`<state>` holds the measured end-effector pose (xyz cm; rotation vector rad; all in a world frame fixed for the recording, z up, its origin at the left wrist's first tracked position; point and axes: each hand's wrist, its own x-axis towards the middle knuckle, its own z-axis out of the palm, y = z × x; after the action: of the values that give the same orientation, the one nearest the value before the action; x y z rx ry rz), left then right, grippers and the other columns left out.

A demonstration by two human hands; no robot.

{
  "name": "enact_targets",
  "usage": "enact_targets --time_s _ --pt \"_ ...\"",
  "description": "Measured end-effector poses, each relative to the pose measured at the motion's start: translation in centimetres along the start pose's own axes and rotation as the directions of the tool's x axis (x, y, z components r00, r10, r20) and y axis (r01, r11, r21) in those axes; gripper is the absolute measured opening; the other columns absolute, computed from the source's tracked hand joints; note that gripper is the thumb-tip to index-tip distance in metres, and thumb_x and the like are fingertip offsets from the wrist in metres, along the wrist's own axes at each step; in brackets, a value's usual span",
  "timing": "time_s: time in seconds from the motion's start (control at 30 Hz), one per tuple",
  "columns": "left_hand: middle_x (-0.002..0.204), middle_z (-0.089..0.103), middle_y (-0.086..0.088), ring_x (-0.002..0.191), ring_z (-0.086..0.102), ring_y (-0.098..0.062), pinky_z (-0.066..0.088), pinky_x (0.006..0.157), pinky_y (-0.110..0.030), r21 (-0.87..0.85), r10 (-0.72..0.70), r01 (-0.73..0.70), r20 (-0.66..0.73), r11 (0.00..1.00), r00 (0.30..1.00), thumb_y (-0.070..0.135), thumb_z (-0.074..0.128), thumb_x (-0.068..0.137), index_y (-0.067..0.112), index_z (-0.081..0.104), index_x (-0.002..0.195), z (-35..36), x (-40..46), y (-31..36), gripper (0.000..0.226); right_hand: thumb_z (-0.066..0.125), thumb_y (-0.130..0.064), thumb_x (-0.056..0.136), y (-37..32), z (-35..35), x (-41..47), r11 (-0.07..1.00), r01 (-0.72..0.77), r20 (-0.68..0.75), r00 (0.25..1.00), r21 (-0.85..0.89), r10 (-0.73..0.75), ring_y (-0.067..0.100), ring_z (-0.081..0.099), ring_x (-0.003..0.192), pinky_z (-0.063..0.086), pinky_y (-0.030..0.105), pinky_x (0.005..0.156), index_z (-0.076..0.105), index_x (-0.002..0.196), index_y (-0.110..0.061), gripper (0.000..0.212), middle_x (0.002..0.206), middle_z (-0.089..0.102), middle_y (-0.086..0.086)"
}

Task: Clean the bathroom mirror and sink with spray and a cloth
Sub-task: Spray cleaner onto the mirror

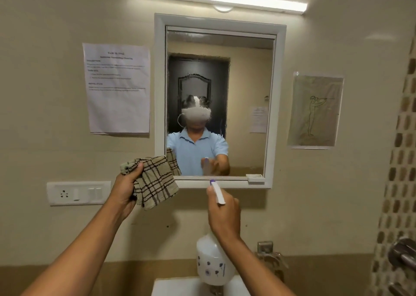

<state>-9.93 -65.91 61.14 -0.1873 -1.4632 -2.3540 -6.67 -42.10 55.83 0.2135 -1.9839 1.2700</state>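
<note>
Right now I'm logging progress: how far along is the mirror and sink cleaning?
Early. Already done: some spray is on the mirror, seen as a whitish patch mid-glass and streaks on its left part, none wiped. In hand: the right hand aims the spray bottle at the glass, and the left hand holds the checked cloth up, off the glass. Left: wiping the mirror, then the sink.

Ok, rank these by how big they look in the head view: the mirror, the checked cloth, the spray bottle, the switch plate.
1. mirror, clearly largest.
2. and 3. checked cloth and spray bottle: look alike, and both are held nearer the camera, so unranked.
4. switch plate, smallest.
</note>
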Motion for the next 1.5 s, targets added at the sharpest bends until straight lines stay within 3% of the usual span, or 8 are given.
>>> enact_targets --time_s 0.13,0.4,0.6,0.73,0.97,1.17,1.3,1.5 --pt "0.095 0.077 -0.003 0.087 0.074 -0.016 0.061 0.070 -0.030 -0.006 0.001 -0.001 -0.024 1.000 1.000 0.022 0.056 0.098 0.012 0.068 0.109 -1.7 -0.5 0.4 0.020 0.048 -0.047 0.096 -1.7 2.8 -1.5 0.999 0.034 0.030 0.999 0.009 -0.034 0.008 0.047 0.050 0.030 0.017 0.045 0.043 0.059 -0.027 0.042 0.051 0.048 -0.006" --pt "0.101 0.076 -0.009 0.090 0.074 -0.019 0.062 0.073 -0.035 -0.031 -0.056 0.056 -0.012 0.998 0.998 0.022 0.054 0.098 0.009 0.068 0.111 -3.7 -1.3 -1.0 0.023 0.050 -0.046 0.096 -1.0 3.6 -3.0 0.998 0.035 0.025 0.999 0.043 -0.036 0.004 0.051 0.054 0.035 0.016 0.046 0.045 0.062 -0.031 0.038 0.053 0.048 -0.007" --pt "0.100 0.076 -0.011 0.088 0.075 -0.020 0.062 0.073 -0.037 -0.089 -0.161 0.165 0.051 0.982 0.986 0.021 0.054 0.098 0.007 0.067 0.111 -2.4 -2.1 -4.4 0.024 0.045 -0.057 0.092 2.1 0.7 -3.6 1.000 0.020 -0.081 0.996 -0.008 -0.021 0.006 0.050 0.054 0.036 0.016 0.047 0.047 0.066 -0.029 0.038 0.054 0.047 -0.009" --pt "0.102 0.076 -0.010 0.089 0.074 -0.020 0.063 0.072 -0.035 -0.108 -0.235 0.248 0.116 0.963 0.965 0.022 0.052 0.099 0.007 0.066 0.114 0.1 -3.0 -7.9 0.026 0.047 -0.050 0.095 4.4 -2.5 -4.4 0.998 -0.013 -0.137 0.991 -0.069 0.003 0.009 0.046 0.051 0.033 0.018 0.046 0.046 0.066 -0.029 0.036 0.055 0.046 -0.009" --pt "0.106 0.075 -0.012 0.094 0.074 -0.023 0.062 0.070 -0.039 -0.100 -0.414 0.444 0.227 0.890 0.882 0.026 0.054 0.096 0.007 0.064 0.121 6.7 -5.6 -15.3 0.033 0.044 -0.051 0.093 8.4 -10.1 -5.9 0.976 -0.087 -0.237 0.971 -0.200 0.038 0.010 0.041 0.051 0.030 0.019 0.048 0.040 0.065 -0.028 0.037 0.055 0.042 -0.008" --pt "0.110 0.073 -0.015 0.096 0.074 -0.025 0.062 0.071 -0.040 -0.055 -0.511 0.551 0.307 0.832 0.803 0.028 0.056 0.095 0.006 0.065 0.120 14.3 -8.4 -20.9 0.035 0.047 -0.051 0.094 11.9 -17.2 -6.5 0.959 -0.155 -0.341 0.938 -0.236 0.068 0.011 0.036 0.051 0.034 0.030 0.052 0.034 0.063 -0.031 0.038 0.054 0.037 -0.009" --pt "0.104 0.076 -0.013 0.095 0.074 -0.025 0.061 0.066 -0.038 -0.023 -0.564 0.615 0.372 0.788 0.737 0.029 0.054 0.097 0.008 0.067 0.115 19.8 -10.7 -24.7 0.031 0.048 -0.050 0.095 14.9 -22.4 -7.1 0.951 -0.199 -0.396 0.913 -0.235 0.093 0.017 0.044 0.054 0.040 0.040 0.052 0.046 0.068 -0.021 0.039 0.058 0.044 -0.006" --pt "0.114 0.073 -0.013 0.103 0.072 -0.025 0.061 0.074 -0.038 0.101 -0.657 0.684 0.410 0.722 0.633 0.032 0.056 0.095 0.009 0.066 0.118 26.9 -15.0 -31.2 0.034 0.048 -0.050 0.093 19.8 -30.1 -8.9 0.927 -0.291 -0.462 0.873 -0.236 0.156 0.009 0.043 0.053 0.036 0.026 0.051 0.046 0.066 -0.026 0.036 0.057 0.046 -0.006"
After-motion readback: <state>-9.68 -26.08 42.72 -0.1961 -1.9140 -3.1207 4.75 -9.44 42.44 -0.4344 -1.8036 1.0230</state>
